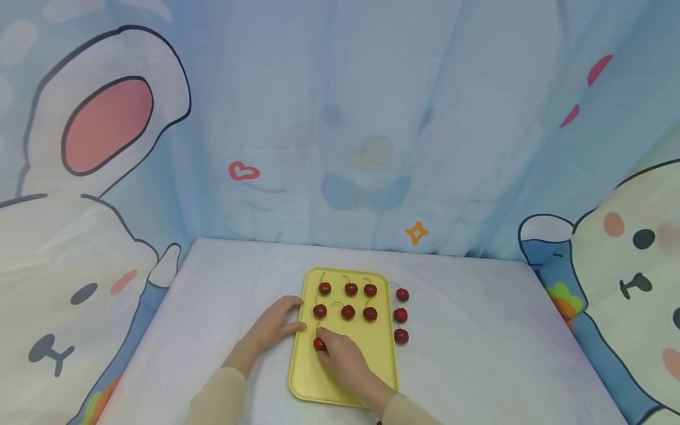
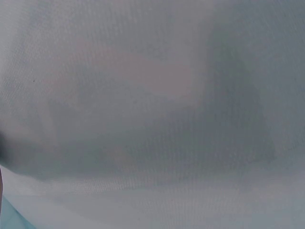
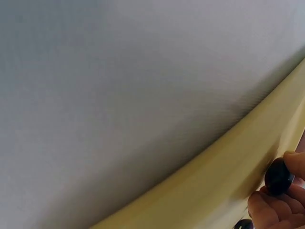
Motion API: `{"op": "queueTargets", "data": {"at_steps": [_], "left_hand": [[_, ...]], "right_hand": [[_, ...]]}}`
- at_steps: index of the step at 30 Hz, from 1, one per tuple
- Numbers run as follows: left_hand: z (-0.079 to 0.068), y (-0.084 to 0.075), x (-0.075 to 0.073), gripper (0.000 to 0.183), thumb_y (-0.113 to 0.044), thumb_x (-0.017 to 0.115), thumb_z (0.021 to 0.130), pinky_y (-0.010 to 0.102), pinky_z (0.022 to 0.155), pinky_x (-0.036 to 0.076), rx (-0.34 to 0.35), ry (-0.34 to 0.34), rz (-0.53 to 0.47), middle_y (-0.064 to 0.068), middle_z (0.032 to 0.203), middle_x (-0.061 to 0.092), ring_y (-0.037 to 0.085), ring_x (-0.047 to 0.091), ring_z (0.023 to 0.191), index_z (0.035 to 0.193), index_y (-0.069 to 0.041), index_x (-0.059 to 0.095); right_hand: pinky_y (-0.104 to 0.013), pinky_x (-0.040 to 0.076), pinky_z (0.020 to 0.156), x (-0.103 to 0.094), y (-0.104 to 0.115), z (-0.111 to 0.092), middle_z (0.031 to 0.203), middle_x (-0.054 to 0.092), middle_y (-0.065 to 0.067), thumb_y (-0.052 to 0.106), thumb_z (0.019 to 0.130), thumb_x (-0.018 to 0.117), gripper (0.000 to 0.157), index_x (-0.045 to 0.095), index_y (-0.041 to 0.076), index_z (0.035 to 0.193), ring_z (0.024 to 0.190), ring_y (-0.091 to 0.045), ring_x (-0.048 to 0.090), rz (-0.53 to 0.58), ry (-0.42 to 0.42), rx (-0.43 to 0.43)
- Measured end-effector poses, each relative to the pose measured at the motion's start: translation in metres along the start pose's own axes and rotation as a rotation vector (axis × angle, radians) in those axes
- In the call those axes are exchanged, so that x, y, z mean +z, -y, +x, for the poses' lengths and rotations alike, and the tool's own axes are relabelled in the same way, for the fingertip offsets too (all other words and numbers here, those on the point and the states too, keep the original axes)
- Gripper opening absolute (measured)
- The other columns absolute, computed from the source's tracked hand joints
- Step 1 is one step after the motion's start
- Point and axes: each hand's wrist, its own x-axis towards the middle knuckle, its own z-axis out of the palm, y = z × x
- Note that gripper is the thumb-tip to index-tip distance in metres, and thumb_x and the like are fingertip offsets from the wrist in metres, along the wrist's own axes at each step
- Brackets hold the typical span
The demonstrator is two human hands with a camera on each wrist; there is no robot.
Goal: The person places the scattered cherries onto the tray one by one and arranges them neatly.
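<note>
In the head view, a yellow tray (image 1: 376, 353) lies on the table with two rows of three dark red cherries on its far half, such as the cherry (image 1: 347, 311) in the nearer row. My right hand (image 1: 346, 361) pinches another stemmed cherry (image 1: 318, 344) over the left part of the tray, just below the nearer row. The right wrist view shows this cherry (image 3: 279, 176) dark between thumb and fingers. Spread thumb and fingers of my left hand (image 1: 270, 324) touch the tray's left edge. Only cloth fills most of the left wrist view.
Beside the tray's right edge, three more cherries stand in a column on the table, the middle cherry (image 1: 401, 314) among them. A pale cloth (image 1: 467, 330) covers the table. Behind it hangs a blue curtain (image 1: 297, 212) with cartoon animals at both sides.
</note>
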Motion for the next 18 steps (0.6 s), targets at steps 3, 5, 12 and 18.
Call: {"op": "queueTargets", "data": {"at_steps": [3, 5, 12, 18], "left_hand": [[0.0003, -0.0004, -0.0004, 0.054, -0.03, 0.074, 0.087, 0.043, 0.112, 0.037, -0.014, 0.009, -0.011, 0.01, 0.133, 0.056, 0.027, 0.048, 0.129, 0.13, -0.004, 0.055], [0.0005, -0.0009, -0.0008, 0.055, -0.03, 0.074, 0.087, 0.042, 0.113, 0.036, -0.024, 0.019, -0.014, 0.009, 0.133, 0.055, 0.026, 0.048, 0.13, 0.131, -0.004, 0.055], [0.0009, -0.0008, -0.0005, 0.054, -0.031, 0.074, 0.087, 0.043, 0.112, 0.037, -0.005, 0.007, -0.003, 0.01, 0.132, 0.056, 0.028, 0.049, 0.129, 0.129, -0.004, 0.055], [0.0008, 0.0011, 0.0, 0.054, -0.031, 0.073, 0.088, 0.043, 0.112, 0.037, 0.0, 0.014, 0.009, 0.01, 0.132, 0.056, 0.027, 0.048, 0.129, 0.13, -0.004, 0.055]], "right_hand": [[-0.021, 0.053, 0.059, 0.0015, 0.0015, 0.0012, 0.089, 0.069, 0.001, 0.007, 0.084, 0.075, 0.02, 0.063, 0.011, 0.1, 0.074, -0.008, 0.063, -0.027, -0.014, -0.006], [-0.022, 0.054, 0.061, 0.0021, 0.0024, 0.002, 0.092, 0.069, 0.0, 0.008, 0.084, 0.075, 0.022, 0.063, 0.011, 0.103, 0.077, -0.009, 0.064, -0.032, -0.02, -0.007], [-0.021, 0.051, 0.059, 0.0016, 0.0046, 0.0046, 0.09, 0.067, 0.001, 0.007, 0.085, 0.074, 0.021, 0.062, 0.01, 0.101, 0.074, -0.005, 0.058, 0.001, -0.029, -0.005], [-0.023, 0.052, 0.062, 0.0015, 0.0038, 0.004, 0.091, 0.067, 0.002, 0.008, 0.085, 0.074, 0.022, 0.061, 0.011, 0.102, 0.075, -0.006, 0.058, 0.015, -0.026, 0.009]]}}
